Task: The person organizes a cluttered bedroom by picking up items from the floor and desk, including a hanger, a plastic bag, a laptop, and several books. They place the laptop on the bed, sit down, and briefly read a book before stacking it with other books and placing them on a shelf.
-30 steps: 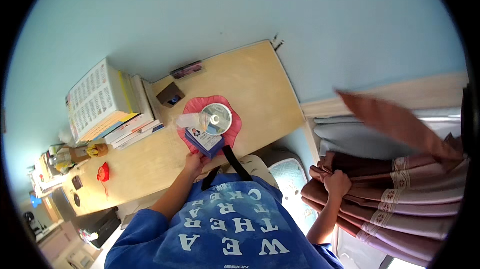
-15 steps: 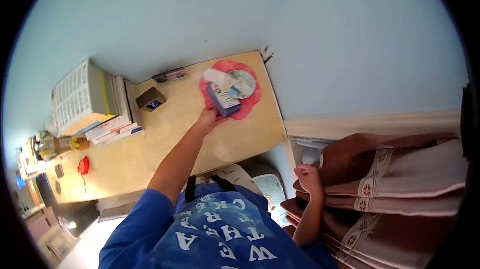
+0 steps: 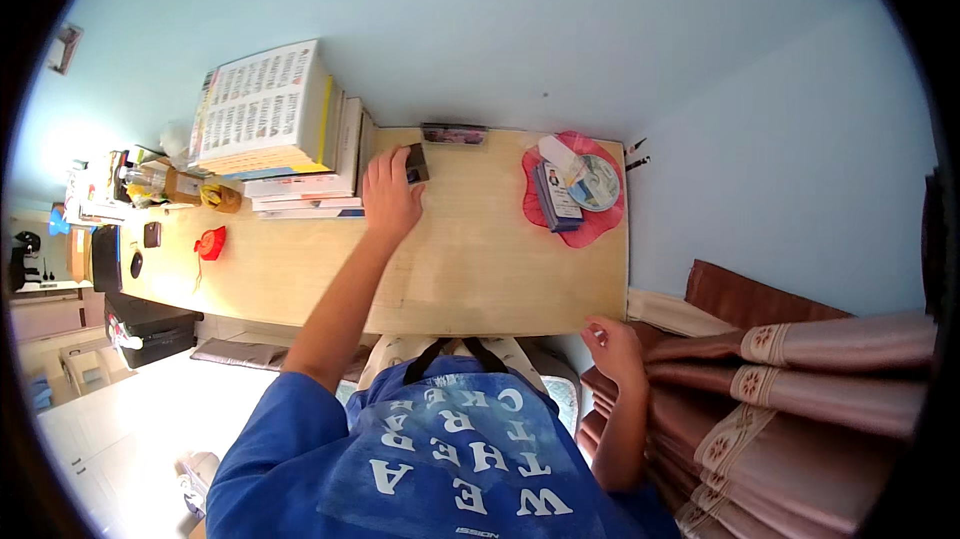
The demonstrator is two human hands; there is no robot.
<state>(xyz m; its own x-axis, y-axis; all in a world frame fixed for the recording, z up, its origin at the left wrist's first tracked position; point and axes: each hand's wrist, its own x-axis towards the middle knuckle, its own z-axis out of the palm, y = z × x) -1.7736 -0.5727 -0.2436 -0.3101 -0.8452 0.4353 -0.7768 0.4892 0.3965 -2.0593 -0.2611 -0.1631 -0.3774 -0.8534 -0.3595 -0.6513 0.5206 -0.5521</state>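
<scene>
On the light wooden desk [image 3: 490, 269], my left hand [image 3: 392, 194] is closed around a small dark brown box [image 3: 417, 165], fingers on its left side and thumb at its right. The box sits beside a row of books and is partly covered by the hand. My right hand [image 3: 614, 351] hangs off the desk's right front corner, fingers curled with nothing seen in them, near the brown curtain. A pink flower-shaped tray [image 3: 575, 237] at the desk's right end bears a dark blue box [image 3: 557, 201], a round patterned disc [image 3: 600, 184] and a white item [image 3: 560, 156].
Thick books [image 3: 265, 119] are stacked against the wall to the left. A flat pinkish case [image 3: 455, 135] lies along the back edge. Further left are a red pouch [image 3: 210, 244] and a yellow item [image 3: 220, 198]. Brown curtains [image 3: 760, 389] hang at the right.
My left hand has left the dark blue box, now on the pink tray, and moved left onto the small brown box. The view has swung left. My right hand remains by the curtain.
</scene>
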